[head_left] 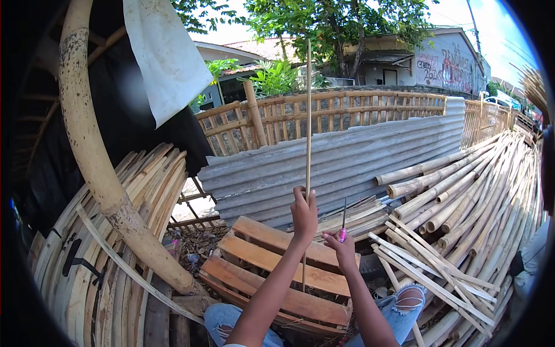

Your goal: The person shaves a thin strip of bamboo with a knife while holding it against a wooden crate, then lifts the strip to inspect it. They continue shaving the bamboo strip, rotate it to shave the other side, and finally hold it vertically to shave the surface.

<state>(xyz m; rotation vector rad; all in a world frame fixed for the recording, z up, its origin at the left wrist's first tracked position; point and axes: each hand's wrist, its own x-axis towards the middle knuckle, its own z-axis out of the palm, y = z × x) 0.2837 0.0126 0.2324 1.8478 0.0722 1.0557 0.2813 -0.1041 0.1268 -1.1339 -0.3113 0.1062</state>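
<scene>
A long thin bamboo stick [309, 115] stands upright in front of me. My left hand [304, 213] is closed around its lower part, and the stick's bottom end reaches down to the slatted wooden bench [254, 248]. To the right of the stick, my right hand [342, 247] is closed on the pink handle of a small knife [343, 231]. Its narrow dark blade points up and stays apart from the stick. Both forearms extend over the bench, between my knees in torn jeans.
Bamboo poles [462, 202] and split strips [439, 277] lie piled on the right. Another stack of bamboo slats [115, 272] fills the left, behind a thick bamboo post [95, 144]. A corrugated metal sheet [347, 159] leans against a bamboo fence [347, 110] ahead.
</scene>
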